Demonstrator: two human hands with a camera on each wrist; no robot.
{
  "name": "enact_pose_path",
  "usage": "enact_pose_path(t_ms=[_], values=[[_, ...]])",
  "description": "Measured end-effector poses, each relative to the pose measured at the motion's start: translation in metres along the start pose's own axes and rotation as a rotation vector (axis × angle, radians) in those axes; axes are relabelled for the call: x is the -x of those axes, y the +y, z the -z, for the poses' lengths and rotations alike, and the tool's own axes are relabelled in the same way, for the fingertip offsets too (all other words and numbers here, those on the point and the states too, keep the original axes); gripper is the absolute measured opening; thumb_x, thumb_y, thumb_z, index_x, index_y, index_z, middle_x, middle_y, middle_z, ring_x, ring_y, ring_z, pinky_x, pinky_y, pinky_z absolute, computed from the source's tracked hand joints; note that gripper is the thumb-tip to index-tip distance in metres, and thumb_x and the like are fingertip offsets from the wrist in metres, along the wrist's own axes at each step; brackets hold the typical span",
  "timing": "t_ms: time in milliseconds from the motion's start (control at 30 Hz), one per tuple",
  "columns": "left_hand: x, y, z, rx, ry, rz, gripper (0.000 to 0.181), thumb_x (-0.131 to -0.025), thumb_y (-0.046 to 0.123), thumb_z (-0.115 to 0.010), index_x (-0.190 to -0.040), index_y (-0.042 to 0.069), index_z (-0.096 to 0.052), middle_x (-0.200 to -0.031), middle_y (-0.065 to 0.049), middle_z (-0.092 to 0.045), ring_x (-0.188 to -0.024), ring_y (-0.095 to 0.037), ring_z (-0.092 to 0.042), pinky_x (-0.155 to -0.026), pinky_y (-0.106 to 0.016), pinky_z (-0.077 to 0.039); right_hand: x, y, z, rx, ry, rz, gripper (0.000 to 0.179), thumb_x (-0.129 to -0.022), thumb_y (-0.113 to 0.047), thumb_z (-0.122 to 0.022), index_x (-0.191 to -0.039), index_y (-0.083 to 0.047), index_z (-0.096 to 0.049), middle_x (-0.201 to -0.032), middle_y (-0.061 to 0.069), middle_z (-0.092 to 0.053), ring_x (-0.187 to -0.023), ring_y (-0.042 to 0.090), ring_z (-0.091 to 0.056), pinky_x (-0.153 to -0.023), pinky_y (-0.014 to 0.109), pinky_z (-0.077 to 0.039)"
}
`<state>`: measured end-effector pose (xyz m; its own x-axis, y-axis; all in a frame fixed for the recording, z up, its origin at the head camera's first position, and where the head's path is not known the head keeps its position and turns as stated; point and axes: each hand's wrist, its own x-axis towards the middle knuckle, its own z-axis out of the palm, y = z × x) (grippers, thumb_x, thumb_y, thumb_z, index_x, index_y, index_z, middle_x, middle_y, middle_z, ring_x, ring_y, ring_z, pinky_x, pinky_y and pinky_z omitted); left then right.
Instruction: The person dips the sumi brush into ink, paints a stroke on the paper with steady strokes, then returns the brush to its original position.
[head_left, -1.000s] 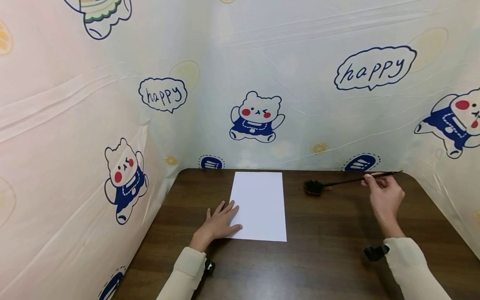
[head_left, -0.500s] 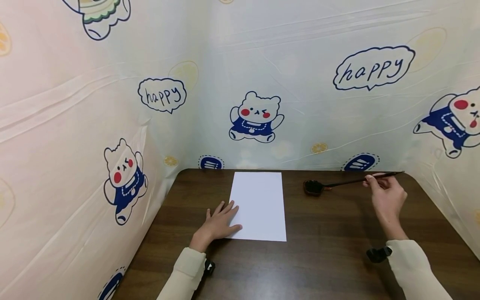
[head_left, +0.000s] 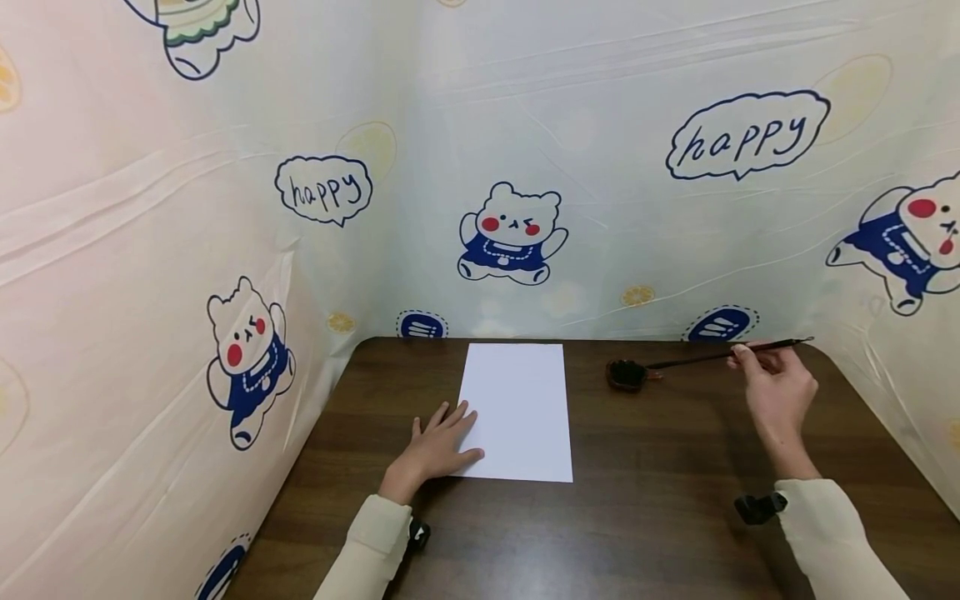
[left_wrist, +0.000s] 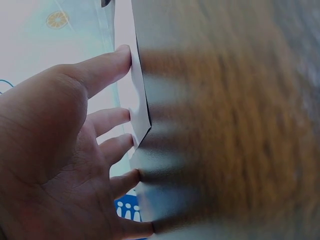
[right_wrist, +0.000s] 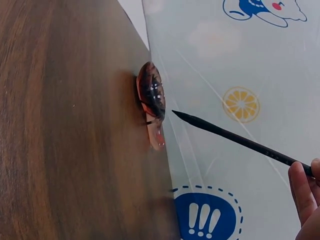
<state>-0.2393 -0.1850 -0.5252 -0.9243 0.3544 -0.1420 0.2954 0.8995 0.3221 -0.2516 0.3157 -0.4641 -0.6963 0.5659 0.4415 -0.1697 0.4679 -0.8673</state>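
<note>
My left hand (head_left: 433,448) lies spread over the lower left edge of a blank white sheet of paper (head_left: 521,412). In the left wrist view, its thumb (left_wrist: 107,70) and some fingertips touch the sheet, while others rest on the tabletop beside it. At the right, my right hand (head_left: 780,396) pinches a dark ink brush (head_left: 697,362) by its handle. The brush slants, its pointed dark tip (right_wrist: 182,116) reaching toward a small dark brown ink dish (head_left: 624,377). In the right wrist view, a gap shows between tip and dish.
A dark brown wooden table (head_left: 510,542) bears everything. A pale cloth curtain (head_left: 600,167) printed with bears, fruit slices and "happy" bubbles encloses its back and sides. The far table edge runs just behind the sheet and the dish.
My right hand has shifted slightly to the right, drawing the brush with it; the handle's far end has risen a little. The left hand, sheet and ink dish have stayed put.
</note>
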Motion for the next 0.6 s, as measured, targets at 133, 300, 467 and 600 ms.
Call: enact_pose_path(t_ms=[133, 300, 467, 600], values=[[0.001, 0.001, 0.001, 0.002, -0.001, 0.001, 0.074, -0.093, 0.056, -0.056, -0.154, 0.022, -0.033, -0.164, -0.004, -0.022, -0.152, -0.038, -0.012, -0.109, -0.078, -0.007, 0.001, -0.001, -0.004, -0.015, -0.011, -0.012, 0.032, -0.09, -0.032, -0.07, -0.107, -0.005, -0.07, -0.077, -0.029, -0.064, -0.067, -0.012, -0.065, -0.062, 0.006, -0.048], [0.0, 0.001, 0.001, 0.013, -0.007, 0.004, 0.075, -0.093, 0.057, -0.056, -0.155, 0.022, -0.032, -0.165, -0.003, -0.02, -0.152, -0.038, -0.01, -0.109, -0.077, -0.005, 0.003, 0.001, -0.007, -0.028, -0.013, -0.01, 0.031, -0.09, -0.029, -0.071, -0.106, -0.003, -0.069, -0.077, -0.027, -0.065, -0.066, -0.011, -0.065, -0.061, 0.006, -0.048], [0.0, 0.0, 0.0, 0.013, -0.005, 0.004, 0.075, -0.092, 0.057, -0.056, -0.155, 0.023, -0.032, -0.165, -0.003, -0.02, -0.153, -0.037, -0.01, -0.11, -0.077, -0.005, 0.007, 0.005, -0.008, -0.016, -0.025, -0.036, 0.031, -0.09, -0.033, -0.07, -0.104, -0.005, -0.07, -0.076, -0.024, -0.066, -0.066, -0.011, -0.065, -0.06, 0.007, -0.048], [0.0, 0.0, 0.0, 0.009, -0.004, 0.008, 0.075, -0.092, 0.058, -0.055, -0.155, 0.023, -0.031, -0.165, -0.002, -0.02, -0.153, -0.037, -0.01, -0.11, -0.077, -0.005, 0.009, 0.009, -0.007, -0.007, -0.024, -0.052, 0.032, -0.09, -0.035, -0.07, -0.102, -0.006, -0.07, -0.075, -0.025, -0.067, -0.066, -0.011, -0.065, -0.061, 0.006, -0.047]])
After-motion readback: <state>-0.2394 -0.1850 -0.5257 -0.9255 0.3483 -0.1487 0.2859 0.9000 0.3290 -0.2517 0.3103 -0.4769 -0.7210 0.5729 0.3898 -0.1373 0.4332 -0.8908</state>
